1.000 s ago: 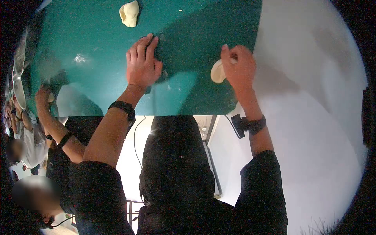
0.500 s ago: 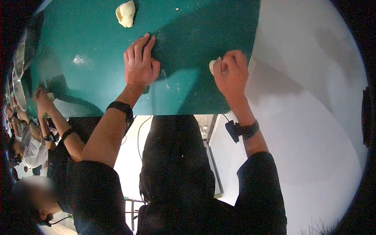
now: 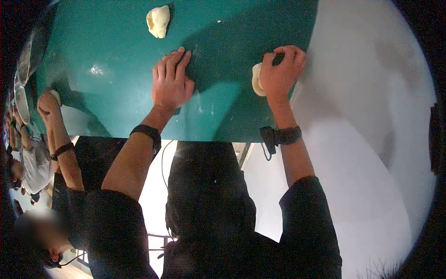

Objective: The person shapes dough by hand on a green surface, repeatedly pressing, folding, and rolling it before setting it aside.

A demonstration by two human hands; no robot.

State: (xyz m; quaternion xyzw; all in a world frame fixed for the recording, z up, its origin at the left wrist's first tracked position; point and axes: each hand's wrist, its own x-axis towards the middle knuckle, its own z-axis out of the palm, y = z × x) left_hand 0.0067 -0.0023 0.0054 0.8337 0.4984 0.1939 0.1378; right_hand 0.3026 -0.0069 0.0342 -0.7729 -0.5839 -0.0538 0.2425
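My left hand (image 3: 172, 83) rests palm down on the green table (image 3: 116, 116), its fingers stretched away from me and nothing visible in it. Near the table's right edge, my right hand (image 3: 282, 74) is curled, with thumb and fingers bent toward each other and a dark gap between them. A pale piece of dough (image 3: 258, 80) sits against the left side of that hand, partly hidden by it; what the palm covers cannot be made out. Beyond my left hand lies a larger pale dough lump (image 3: 159, 21).
At the left, a co-worker's hands (image 3: 49, 101) are over a small pale piece at the table. Shiny bowls (image 3: 22, 103) stand at the far left edge. White flour marks (image 3: 96, 69) dot the table. A pale wall (image 3: 362, 93) is on the right.
My right hand has shifted up and to the right, its thumb and fingers now more spread, and more of the dough beside it shows. The co-worker's hands have moved up slightly.
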